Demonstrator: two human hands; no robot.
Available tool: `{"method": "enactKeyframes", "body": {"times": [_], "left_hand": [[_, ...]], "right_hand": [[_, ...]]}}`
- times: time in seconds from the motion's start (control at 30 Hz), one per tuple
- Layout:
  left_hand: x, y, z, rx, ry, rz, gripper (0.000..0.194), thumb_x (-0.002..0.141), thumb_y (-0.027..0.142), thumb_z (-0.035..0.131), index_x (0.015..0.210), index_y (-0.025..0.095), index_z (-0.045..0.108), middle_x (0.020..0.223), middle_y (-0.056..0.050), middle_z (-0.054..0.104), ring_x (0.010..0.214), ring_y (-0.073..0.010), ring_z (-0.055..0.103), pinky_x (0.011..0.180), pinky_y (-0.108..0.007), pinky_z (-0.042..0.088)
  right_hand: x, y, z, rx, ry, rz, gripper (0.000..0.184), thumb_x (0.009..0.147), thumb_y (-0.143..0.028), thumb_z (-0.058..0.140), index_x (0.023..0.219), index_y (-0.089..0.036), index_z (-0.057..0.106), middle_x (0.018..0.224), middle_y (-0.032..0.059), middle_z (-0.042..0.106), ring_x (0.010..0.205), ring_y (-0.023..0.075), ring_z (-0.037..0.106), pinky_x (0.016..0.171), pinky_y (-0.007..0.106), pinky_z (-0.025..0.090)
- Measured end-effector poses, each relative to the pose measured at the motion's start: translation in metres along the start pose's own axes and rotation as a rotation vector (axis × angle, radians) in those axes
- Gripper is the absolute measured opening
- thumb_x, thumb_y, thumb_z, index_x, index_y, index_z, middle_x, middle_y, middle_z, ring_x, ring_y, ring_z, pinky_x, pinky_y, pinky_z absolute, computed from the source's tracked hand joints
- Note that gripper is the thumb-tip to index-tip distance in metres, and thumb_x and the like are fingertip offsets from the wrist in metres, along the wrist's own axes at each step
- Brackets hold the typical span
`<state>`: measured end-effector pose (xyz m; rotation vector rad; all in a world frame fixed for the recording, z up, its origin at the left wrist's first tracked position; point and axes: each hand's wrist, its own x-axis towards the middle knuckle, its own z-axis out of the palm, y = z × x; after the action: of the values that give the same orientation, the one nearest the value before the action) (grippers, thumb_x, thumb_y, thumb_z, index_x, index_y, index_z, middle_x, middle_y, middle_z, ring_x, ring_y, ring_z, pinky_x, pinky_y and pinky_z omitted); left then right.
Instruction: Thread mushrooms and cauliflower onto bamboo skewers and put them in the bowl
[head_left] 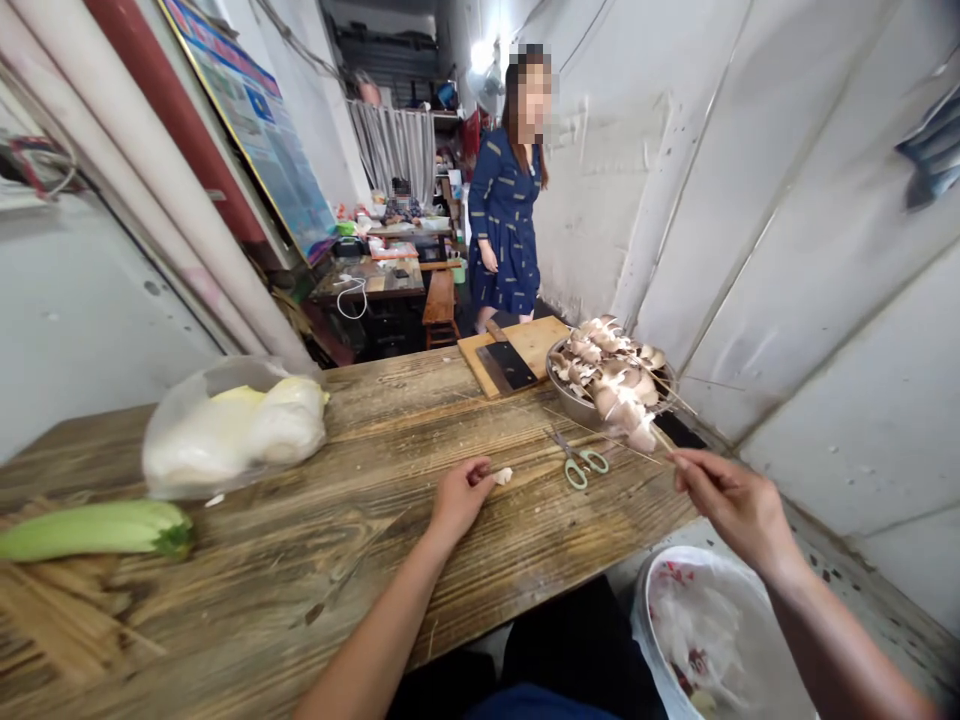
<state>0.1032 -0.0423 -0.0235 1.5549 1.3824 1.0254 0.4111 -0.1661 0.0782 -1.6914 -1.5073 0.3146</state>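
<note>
My right hand (731, 495) is closed on the stick end of a mushroom skewer (626, 400), at the near rim of a metal bowl (574, 402). Several more skewered mushrooms (600, 345) are heaped in that bowl, their sticks poking out to the right. Low over the wooden table, my left hand (463, 497) pinches a small pale mushroom piece (503, 477) between thumb and fingers. Scissors with light green handles (577, 470) lie between my hands, blades pointing away from me.
A cleaver (510, 362) rests on a cutting board (551, 335) at the far edge. To the left are a bag of pale vegetables (240, 430), a green squash (97, 530) and loose sticks (56, 610). A lined bin (720, 630) stands lower right. A person (506, 200) stands beyond the table.
</note>
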Motion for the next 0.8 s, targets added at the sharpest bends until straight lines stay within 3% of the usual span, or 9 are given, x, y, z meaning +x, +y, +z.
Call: {"method": "enactKeyframes", "body": {"times": [0.13, 0.23, 0.37, 0.5, 0.63, 0.8], "left_hand": [[0.003, 0.009, 0.010, 0.149, -0.038, 0.064, 0.026, 0.064, 0.033, 0.066, 0.087, 0.020, 0.070, 0.077, -0.006, 0.064, 0.071, -0.0187, 0.055, 0.072, -0.030, 0.040], [0.005, 0.015, 0.015, 0.283, -0.078, 0.131, 0.020, 0.068, 0.028, 0.063, 0.085, 0.021, 0.070, 0.084, -0.008, 0.065, 0.083, -0.0221, 0.056, 0.081, -0.033, 0.037], [0.007, 0.020, 0.021, 0.390, -0.131, 0.182, 0.016, 0.069, 0.022, 0.060, 0.081, 0.021, 0.070, 0.087, -0.010, 0.066, 0.087, -0.0235, 0.056, 0.083, -0.034, 0.036], [0.009, 0.021, 0.022, 0.407, -0.157, 0.160, 0.017, 0.068, 0.018, 0.059, 0.081, 0.021, 0.070, 0.081, -0.008, 0.065, 0.077, -0.0214, 0.056, 0.077, -0.032, 0.037], [0.009, 0.024, 0.020, 0.445, -0.174, 0.186, 0.011, 0.068, 0.016, 0.058, 0.068, 0.020, 0.068, 0.078, -0.009, 0.064, 0.075, -0.0212, 0.056, 0.073, -0.031, 0.036], [0.008, 0.030, 0.016, 0.320, -0.173, 0.152, 0.007, 0.066, 0.020, 0.060, 0.066, 0.019, 0.067, 0.071, -0.006, 0.064, 0.070, -0.0194, 0.056, 0.070, -0.030, 0.038]], "right_hand": [[0.043, -0.003, -0.013, -0.205, 0.088, -0.101, 0.033, 0.086, -0.040, 0.043, 0.087, -0.018, 0.066, 0.064, 0.0024, 0.064, 0.051, 0.0137, 0.054, 0.052, 0.024, 0.040], [0.079, -0.001, -0.011, -0.303, 0.059, -0.147, 0.029, 0.086, -0.033, 0.042, 0.079, -0.017, 0.066, 0.062, 0.0020, 0.065, 0.054, 0.0140, 0.057, 0.057, 0.023, 0.040], [0.112, 0.003, 0.005, -0.328, -0.037, -0.103, 0.030, 0.084, -0.025, 0.041, 0.065, -0.018, 0.063, 0.057, 0.0011, 0.065, 0.055, 0.0136, 0.059, 0.056, 0.021, 0.039], [0.120, 0.005, 0.022, -0.428, -0.051, -0.073, 0.031, 0.086, -0.022, 0.040, 0.065, -0.016, 0.062, 0.062, 0.0032, 0.066, 0.057, 0.0131, 0.059, 0.055, 0.020, 0.036], [0.112, 0.001, 0.033, -0.744, -0.006, -0.078, 0.028, 0.088, -0.020, 0.040, 0.076, -0.012, 0.064, 0.072, 0.0117, 0.068, 0.065, 0.0180, 0.064, 0.054, 0.022, 0.036], [0.102, -0.011, 0.038, -1.001, -0.105, -0.047, 0.024, 0.085, -0.009, 0.040, 0.085, -0.010, 0.064, 0.073, 0.0164, 0.068, 0.069, 0.0246, 0.066, 0.053, 0.026, 0.040]]}}
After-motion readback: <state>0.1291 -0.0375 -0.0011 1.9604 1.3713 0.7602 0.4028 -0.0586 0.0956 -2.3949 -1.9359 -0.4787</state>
